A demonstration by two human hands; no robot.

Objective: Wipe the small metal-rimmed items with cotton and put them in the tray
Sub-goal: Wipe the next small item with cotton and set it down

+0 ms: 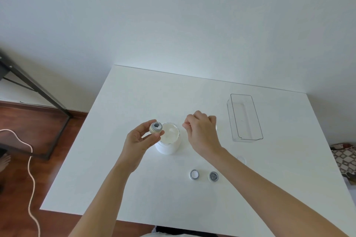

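My left hand (141,137) pinches a small round metal-rimmed item (155,127) between thumb and fingers, held up beside the open white jar of cotton (169,139). My right hand (202,131) hovers just right of the jar with its fingers curled; whether they hold cotton is hidden. Two more metal-rimmed items lie on the white table (115,179) near me: one with a pale centre (194,174) and one with a dark centre (213,176). The clear rectangular tray (233,119) stands to the right with nothing visible inside.
A faint clear lid (241,159) lies on the table right of my right forearm. Off the table's left edge are a wooden floor, a white cable (30,188) and a dark metal frame (38,90). A patterned cloth (342,158) lies at the right.
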